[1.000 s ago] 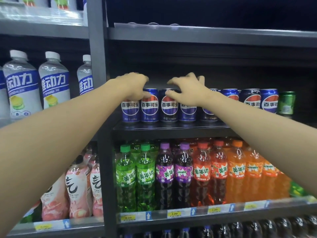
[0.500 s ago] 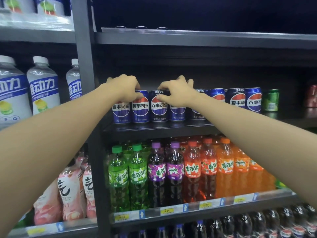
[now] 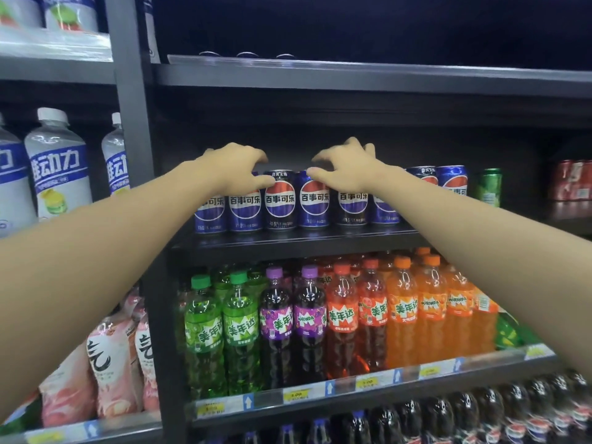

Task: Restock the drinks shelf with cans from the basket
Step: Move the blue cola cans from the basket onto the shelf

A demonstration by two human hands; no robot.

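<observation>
A shop's drinks aisle: dark metal shelving (image 3: 288,243) stocked in ranks with blue cola cans (image 3: 314,200), green, purple and orange soda bottles (image 3: 342,315), white sports-drink bottles (image 3: 59,168) and pink bottles (image 3: 109,370), with yellow price tags (image 3: 296,395) clipped along the shelf edges

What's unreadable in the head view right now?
- Basket: out of frame.
- Tops of the Pepsi cans under the left hand and right hand: covered, so grip is unclear.
- Price tags: too blurred.
- Red cans: cut by the right edge.
</observation>
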